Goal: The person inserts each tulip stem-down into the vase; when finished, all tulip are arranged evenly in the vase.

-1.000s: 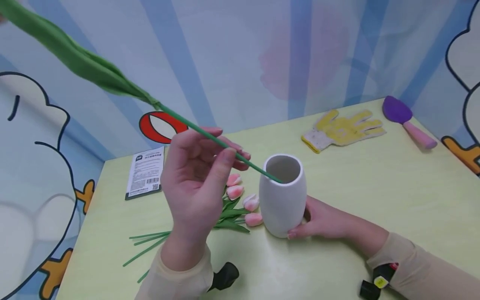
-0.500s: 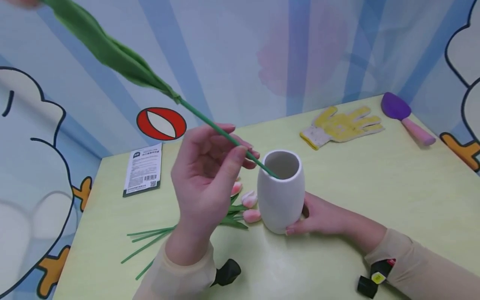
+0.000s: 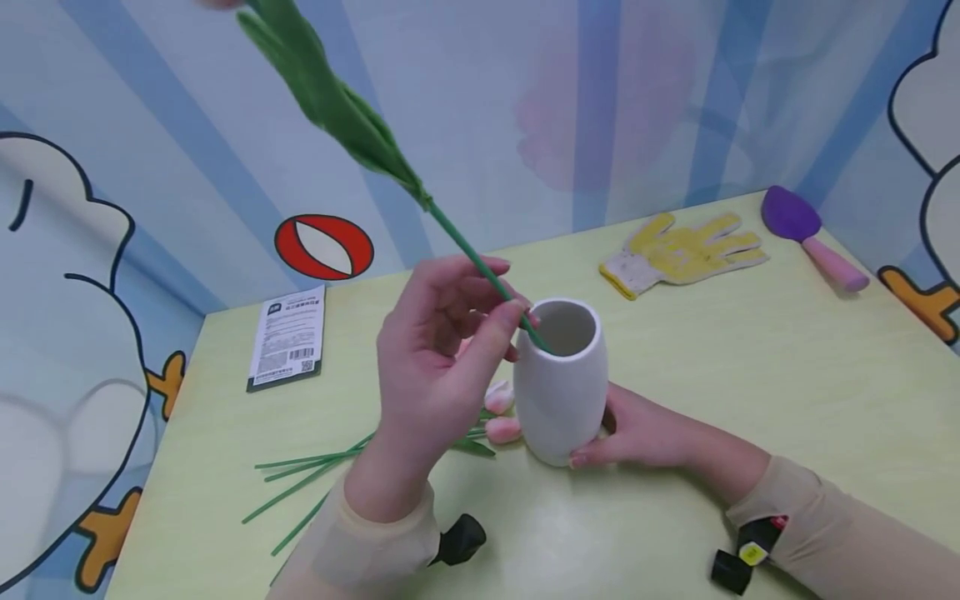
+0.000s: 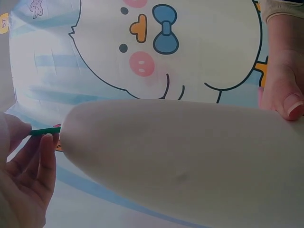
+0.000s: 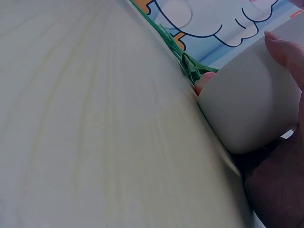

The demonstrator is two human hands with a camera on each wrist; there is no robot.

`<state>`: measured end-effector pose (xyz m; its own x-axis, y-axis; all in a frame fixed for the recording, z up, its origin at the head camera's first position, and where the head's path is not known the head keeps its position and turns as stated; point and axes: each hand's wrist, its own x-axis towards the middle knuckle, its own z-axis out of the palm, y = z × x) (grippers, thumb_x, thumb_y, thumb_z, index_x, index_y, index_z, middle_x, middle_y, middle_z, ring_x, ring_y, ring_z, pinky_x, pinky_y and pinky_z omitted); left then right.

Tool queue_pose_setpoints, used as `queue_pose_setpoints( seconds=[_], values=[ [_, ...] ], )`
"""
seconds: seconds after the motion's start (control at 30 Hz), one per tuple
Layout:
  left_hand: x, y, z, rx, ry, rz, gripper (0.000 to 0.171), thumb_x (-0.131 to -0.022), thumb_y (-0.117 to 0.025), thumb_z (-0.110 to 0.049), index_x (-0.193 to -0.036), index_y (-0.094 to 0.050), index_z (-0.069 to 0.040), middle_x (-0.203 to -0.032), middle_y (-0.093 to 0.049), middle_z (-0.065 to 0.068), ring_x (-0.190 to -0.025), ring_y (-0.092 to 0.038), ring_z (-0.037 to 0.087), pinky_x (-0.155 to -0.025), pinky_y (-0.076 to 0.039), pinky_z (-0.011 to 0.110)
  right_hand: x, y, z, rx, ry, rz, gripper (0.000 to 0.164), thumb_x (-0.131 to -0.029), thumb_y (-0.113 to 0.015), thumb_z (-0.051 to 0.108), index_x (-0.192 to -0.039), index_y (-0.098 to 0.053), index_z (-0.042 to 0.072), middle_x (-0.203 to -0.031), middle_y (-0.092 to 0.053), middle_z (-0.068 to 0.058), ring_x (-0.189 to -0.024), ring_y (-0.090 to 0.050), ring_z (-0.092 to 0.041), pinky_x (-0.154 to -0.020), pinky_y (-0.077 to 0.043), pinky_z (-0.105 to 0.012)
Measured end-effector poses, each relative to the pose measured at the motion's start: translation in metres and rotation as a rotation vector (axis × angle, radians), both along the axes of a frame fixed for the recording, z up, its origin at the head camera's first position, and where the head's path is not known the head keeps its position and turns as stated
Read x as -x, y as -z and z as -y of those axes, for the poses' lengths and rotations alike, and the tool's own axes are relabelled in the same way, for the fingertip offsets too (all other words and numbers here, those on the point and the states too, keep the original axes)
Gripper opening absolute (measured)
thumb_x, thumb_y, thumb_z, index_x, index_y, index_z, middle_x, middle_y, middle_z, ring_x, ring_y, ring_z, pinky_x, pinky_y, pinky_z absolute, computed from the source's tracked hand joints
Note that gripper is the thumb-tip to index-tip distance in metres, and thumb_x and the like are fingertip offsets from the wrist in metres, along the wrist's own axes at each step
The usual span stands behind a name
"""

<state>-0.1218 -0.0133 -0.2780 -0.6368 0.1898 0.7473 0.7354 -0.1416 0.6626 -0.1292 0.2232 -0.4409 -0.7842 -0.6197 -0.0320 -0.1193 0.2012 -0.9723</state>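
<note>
My left hand [image 3: 438, 358] pinches the green stem of an artificial tulip [image 3: 468, 246] between thumb and fingers. The stem slants down to the right, its lower end inside the mouth of a white vase [image 3: 562, 400]. Long leaves rise toward the upper left, and the blossom is mostly cut off by the top of the head view. Low on its right side, my right hand [image 3: 637, 437] grips the vase, which stands upright on the table. In the left wrist view the stem [image 4: 45, 131] meets the rim of the vase [image 4: 180, 156].
Pink tulips [image 3: 502, 430] lie left of the vase, stems [image 3: 300, 471] pointing left, partly behind my left forearm. A printed packet [image 3: 288, 337] lies at the back left. Toward the back right are a yellow-and-white glove [image 3: 686, 254] and a purple trowel [image 3: 795, 217] with a pink handle.
My left hand has moved right, closer to the vase. The tulip has swung steeper, and its stem reaches into the mouth. The right hand keeps its hold on the vase.
</note>
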Motion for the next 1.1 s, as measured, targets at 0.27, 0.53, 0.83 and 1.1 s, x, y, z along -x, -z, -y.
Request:
queue_pose_setpoints(
  seconds=[0.27, 0.53, 0.83, 1.1],
  values=[
    [0.0005, 0.0029, 0.0003, 0.051, -0.005, 0.002, 0.03, -0.09, -0.067, 0.013, -0.118, -0.057, 0.009, -0.091, -0.07, 0.02, -0.079, -0.071, 0.024, -0.061, -0.062, 0.036, 0.0001, 0.001, 0.001, -0.012, 0.004, 0.003, 0.088, -0.082, -0.085, 0.021, -0.153, -0.034, 0.014, -0.149, -0.051, -0.01, -0.138, -0.048, -0.035, -0.117, -0.033, -0.06],
    [0.0017, 0.0033, -0.001, 0.089, 0.001, -0.017, 0.024, -0.09, -0.067, 0.012, -0.113, -0.06, 0.009, -0.09, -0.071, 0.019, -0.073, -0.07, 0.021, -0.06, -0.059, 0.032, 0.0001, 0.0023, 0.0008, -0.011, 0.009, 0.01, 0.088, -0.081, -0.086, 0.02, -0.153, -0.035, 0.013, -0.148, -0.052, -0.009, -0.138, -0.048, -0.034, -0.117, -0.031, -0.059],
    [0.0029, 0.0041, -0.0012, 0.123, -0.012, -0.034, 0.021, -0.089, -0.068, 0.009, -0.109, -0.062, 0.007, -0.094, -0.072, 0.018, -0.076, -0.069, 0.02, -0.064, -0.06, 0.033, -0.0007, 0.0013, 0.0004, 0.02, -0.006, -0.006, 0.086, -0.082, -0.085, 0.018, -0.152, -0.035, 0.013, -0.147, -0.053, -0.009, -0.136, -0.05, -0.033, -0.116, -0.032, -0.059],
    [0.0024, 0.0034, -0.0017, 0.144, -0.024, -0.047, 0.013, -0.094, -0.063, 0.006, -0.107, -0.062, 0.006, -0.094, -0.073, 0.018, -0.071, -0.069, 0.019, -0.061, -0.06, 0.032, 0.0008, 0.0031, -0.0003, 0.011, -0.002, -0.008, 0.086, -0.083, -0.085, 0.019, -0.153, -0.035, 0.014, -0.148, -0.052, -0.008, -0.136, -0.049, -0.033, -0.116, -0.033, -0.058]
  ],
)
